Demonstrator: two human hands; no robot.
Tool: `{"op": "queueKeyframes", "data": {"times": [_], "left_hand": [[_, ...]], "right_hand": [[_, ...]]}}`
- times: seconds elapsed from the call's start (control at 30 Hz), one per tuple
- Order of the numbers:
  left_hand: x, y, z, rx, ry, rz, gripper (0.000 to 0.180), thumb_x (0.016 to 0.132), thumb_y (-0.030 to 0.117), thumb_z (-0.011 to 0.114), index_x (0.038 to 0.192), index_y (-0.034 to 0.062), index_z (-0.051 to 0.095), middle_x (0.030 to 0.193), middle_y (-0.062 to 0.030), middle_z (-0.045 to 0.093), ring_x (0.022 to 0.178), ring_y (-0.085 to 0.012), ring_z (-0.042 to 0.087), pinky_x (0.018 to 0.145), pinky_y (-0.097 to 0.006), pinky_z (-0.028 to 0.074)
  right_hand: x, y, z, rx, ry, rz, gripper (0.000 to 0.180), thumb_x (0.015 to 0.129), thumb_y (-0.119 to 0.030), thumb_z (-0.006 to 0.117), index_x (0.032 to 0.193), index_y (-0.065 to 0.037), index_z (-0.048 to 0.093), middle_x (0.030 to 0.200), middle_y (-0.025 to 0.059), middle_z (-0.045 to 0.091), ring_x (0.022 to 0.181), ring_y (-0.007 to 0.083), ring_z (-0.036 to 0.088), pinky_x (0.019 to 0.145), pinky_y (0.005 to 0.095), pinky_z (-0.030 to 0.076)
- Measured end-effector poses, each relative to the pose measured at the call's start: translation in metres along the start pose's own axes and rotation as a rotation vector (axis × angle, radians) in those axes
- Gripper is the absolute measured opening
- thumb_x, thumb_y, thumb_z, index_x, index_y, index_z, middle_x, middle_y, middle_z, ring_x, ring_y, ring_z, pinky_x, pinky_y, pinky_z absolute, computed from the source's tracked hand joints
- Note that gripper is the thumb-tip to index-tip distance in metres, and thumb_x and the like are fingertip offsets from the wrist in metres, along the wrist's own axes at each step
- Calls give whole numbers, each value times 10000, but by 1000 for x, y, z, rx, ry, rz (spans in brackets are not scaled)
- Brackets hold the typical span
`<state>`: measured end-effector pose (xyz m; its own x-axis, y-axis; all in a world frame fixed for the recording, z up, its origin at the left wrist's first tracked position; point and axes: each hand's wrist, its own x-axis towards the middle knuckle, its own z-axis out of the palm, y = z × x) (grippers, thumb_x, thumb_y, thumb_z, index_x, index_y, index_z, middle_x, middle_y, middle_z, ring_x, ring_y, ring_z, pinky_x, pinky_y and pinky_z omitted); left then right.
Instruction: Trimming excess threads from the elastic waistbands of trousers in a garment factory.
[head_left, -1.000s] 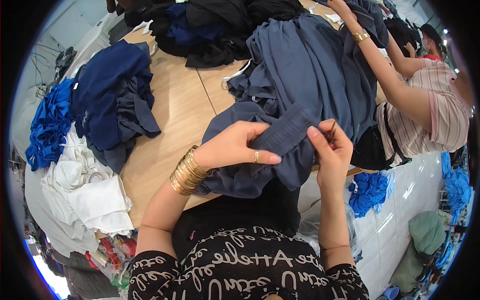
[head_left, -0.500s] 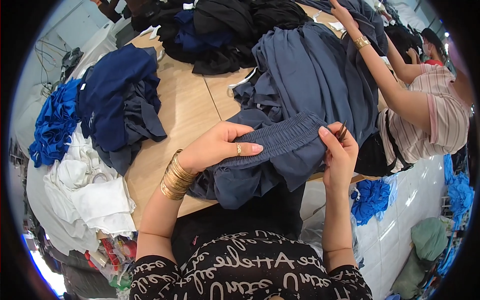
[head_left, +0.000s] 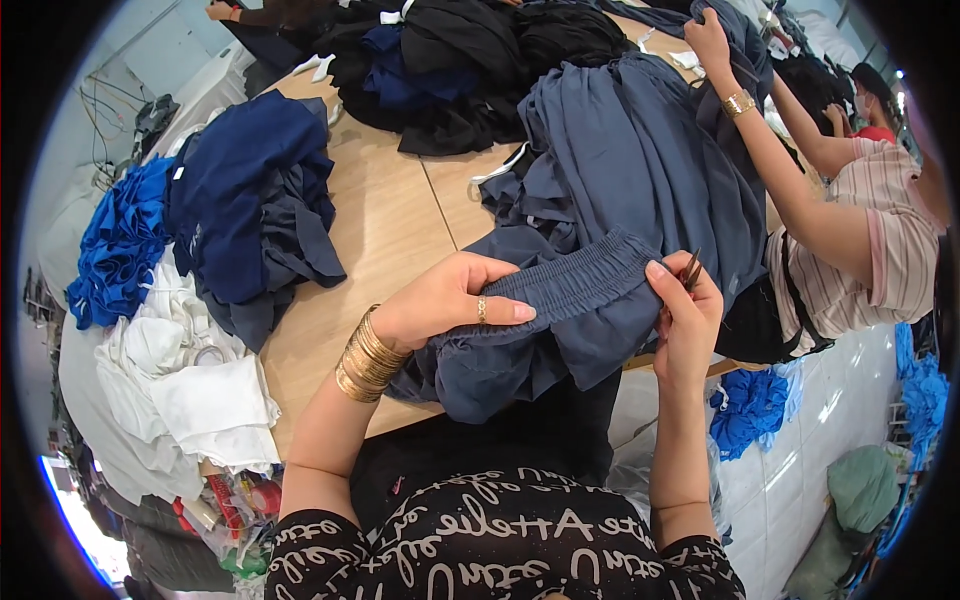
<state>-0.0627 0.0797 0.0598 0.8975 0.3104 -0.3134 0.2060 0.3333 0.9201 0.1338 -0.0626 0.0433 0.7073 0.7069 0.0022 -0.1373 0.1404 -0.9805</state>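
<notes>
A slate-grey garment with a gathered elastic waistband (head_left: 585, 285) is stretched between my two hands, above the table edge. My left hand (head_left: 445, 300) pinches one end of the band, thumb on top and fingers behind the cloth. At the other end, my right hand (head_left: 690, 320) grips the band between thumb and fingers. The dark pointed blades of small thread snips (head_left: 694, 268) stick up from this same hand; their handles are hidden in the palm. The garment's lower cloth hangs in folds below the band.
A large slate-grey garment pile (head_left: 620, 150) lies just beyond my hands, with black garments (head_left: 450, 70) farther back. Navy clothes (head_left: 245, 190), blue ruffled pieces (head_left: 120, 245) and white cloth (head_left: 190, 370) sit at left. A co-worker's arm (head_left: 780, 160) reaches over the pile at right.
The whole view has shifted slightly. My hands keep the same hold on the waistband. The co-worker's raised hand now has its fingers more curled.
</notes>
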Motion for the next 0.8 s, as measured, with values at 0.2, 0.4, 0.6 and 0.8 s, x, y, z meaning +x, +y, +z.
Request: {"op": "queueKeyframes", "data": {"times": [0.2, 0.4, 0.6, 0.8], "left_hand": [[6, 1, -6, -49, -10, 4, 276, 828, 66, 648, 1066, -65, 604, 930, -26, 651, 785, -38, 581, 722, -177, 478], [-3, -2, -3, -73, 37, 19, 255, 819, 81, 650, 1049, -25, 617, 954, -12, 648, 826, -54, 587, 768, -205, 476], [4, -25, 5, -184, 29, 116, 271, 833, 92, 641, 1070, -36, 607, 955, -4, 642, 832, -40, 575, 780, -198, 465], [2, -30, 9, -132, 90, 148, 283, 840, 122, 644, 1068, -42, 607, 911, 8, 631, 781, -31, 561, 722, -186, 466]], "right_hand": [[5, 0, 2, 25, -23, 12, 125, 806, -114, 670, 741, -71, 573, 600, -106, 423, 500, -24, 283, 456, 179, 157], [4, 2, 8, -4, -52, 4, 157, 803, -84, 662, 705, -74, 541, 614, -100, 405, 533, -11, 300, 469, 187, 184], [-2, 22, 10, 15, -51, 25, 170, 807, -75, 665, 700, -53, 536, 619, -103, 400, 542, -17, 284, 478, 174, 179], [4, 37, 8, -382, -119, -110, 189, 775, -105, 700, 799, 7, 549, 659, -39, 420, 605, 45, 348, 545, 195, 304]]}}
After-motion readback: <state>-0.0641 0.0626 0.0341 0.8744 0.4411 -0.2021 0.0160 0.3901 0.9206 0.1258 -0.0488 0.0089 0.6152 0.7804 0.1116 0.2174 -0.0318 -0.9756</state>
